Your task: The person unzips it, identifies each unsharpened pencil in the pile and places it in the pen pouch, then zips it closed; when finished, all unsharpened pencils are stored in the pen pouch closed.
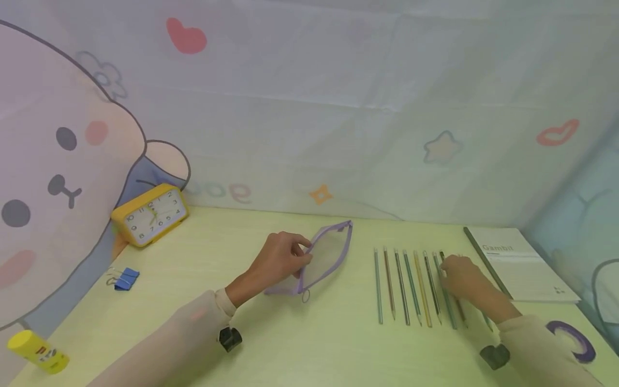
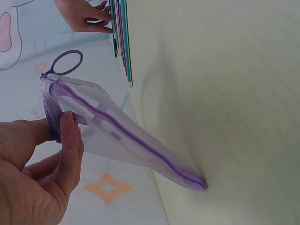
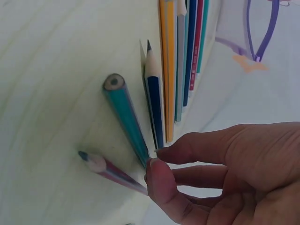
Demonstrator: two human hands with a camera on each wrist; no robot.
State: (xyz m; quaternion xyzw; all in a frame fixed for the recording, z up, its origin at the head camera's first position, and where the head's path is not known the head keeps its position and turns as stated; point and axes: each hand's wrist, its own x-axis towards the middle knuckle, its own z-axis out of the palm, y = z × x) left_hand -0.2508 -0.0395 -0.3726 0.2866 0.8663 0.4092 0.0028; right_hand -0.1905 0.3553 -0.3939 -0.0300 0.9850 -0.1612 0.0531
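Pencils (image 1: 422,290) lying in a row on the counter (image 1: 329,344), right of the mesh pouch (image 2: 117,129). Farther right of the pouch, with the right hand (image 1: 466,282), fingertips nearly together at a teal pencil's (image 3: 127,117) far end; cannot tell whether gripped. At the pouch, with the left hand (image 1: 285,255), pinching its rim. Pouch mouth spread, apparently ready; no pencil visible inside, row still outside. Beyond, left of the pouch, yellow clock (image 1: 153,215).

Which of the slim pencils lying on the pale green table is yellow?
The slim yellow pencil, fifth from the left in the head view; no other pencil there is yellow.
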